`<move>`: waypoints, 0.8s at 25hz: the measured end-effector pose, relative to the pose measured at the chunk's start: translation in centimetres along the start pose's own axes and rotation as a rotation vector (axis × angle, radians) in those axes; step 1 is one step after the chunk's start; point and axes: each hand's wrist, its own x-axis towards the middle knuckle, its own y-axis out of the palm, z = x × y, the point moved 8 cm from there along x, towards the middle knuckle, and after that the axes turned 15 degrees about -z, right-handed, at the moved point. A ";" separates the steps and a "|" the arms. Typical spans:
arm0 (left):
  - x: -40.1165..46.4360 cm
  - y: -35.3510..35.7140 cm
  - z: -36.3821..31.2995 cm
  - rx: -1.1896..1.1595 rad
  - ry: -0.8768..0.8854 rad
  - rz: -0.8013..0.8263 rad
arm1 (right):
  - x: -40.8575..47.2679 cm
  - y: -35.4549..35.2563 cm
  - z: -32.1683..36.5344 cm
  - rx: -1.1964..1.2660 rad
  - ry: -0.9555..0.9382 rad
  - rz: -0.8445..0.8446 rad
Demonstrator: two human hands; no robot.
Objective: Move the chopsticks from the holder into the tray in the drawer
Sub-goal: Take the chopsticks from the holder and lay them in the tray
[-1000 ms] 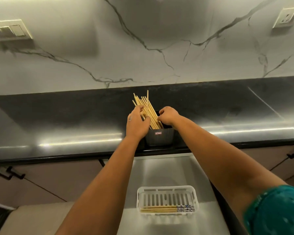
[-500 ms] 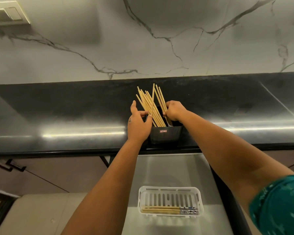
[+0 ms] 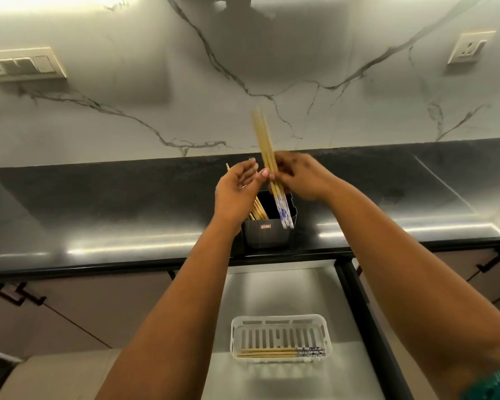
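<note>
Right hand: seen just right of the frame's centre, above the holder; its fingers are curled round a small bundle of chopsticks, gripped near mid-length.
Lifted chopsticks: held nearly upright, tilted slightly to the upper left; the plain tips are shown blurred against the marble wall, and the blue-and-white patterned ends hang over the right part of the holder's mouth.
Left hand: placed just left of the lifted bundle, palm turned toward it; the fingers are loosely bent and nothing is seen gripped; whether the thumb tip touches the bundle cannot be told.
Holder: a black box with a small label on its front, set at the front edge of the countertop, centre of the frame.
Remaining chopsticks: left leaning to the left inside the holder, partly hidden behind the left hand.
Countertop: a dark, glossy band across the middle of the frame.
Drawer: shown pulled open below the holder, lower centre, with a pale floor.
Tray: a white slotted basket lying on the drawer floor, lower centre.
Chopsticks in tray: laid flat along the near side, patterned ends toward the right.
Wall: veined marble, with a switch plate at upper left and a socket at upper right.
</note>
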 end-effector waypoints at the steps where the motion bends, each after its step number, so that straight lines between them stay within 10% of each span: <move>1: -0.7 0.2 -0.1 -0.097 -0.078 0.072 | -1.7 0.8 0.2 -0.058 0.043 0.121; 5: -5.7 -0.7 2.9 -0.189 -0.393 0.182 | -8.2 4.5 -1.6 -0.030 0.267 0.390; 9: -9.1 -3.8 6.7 -0.368 -0.572 -0.085 | -12.9 4.9 -7.2 0.039 0.423 -0.003; 12: -10.7 -6.9 9.2 -0.427 -0.614 -0.304 | -20.1 5.7 -13.9 0.367 0.942 -0.402; 16: -14.0 -7.8 12.4 -0.479 -0.702 -0.366 | -23.9 10.2 -14.8 0.811 1.197 -0.349; 20: -16.3 -7.6 14.9 -0.438 -0.765 -0.403 | -23.3 10.7 -13.6 0.633 1.117 -0.286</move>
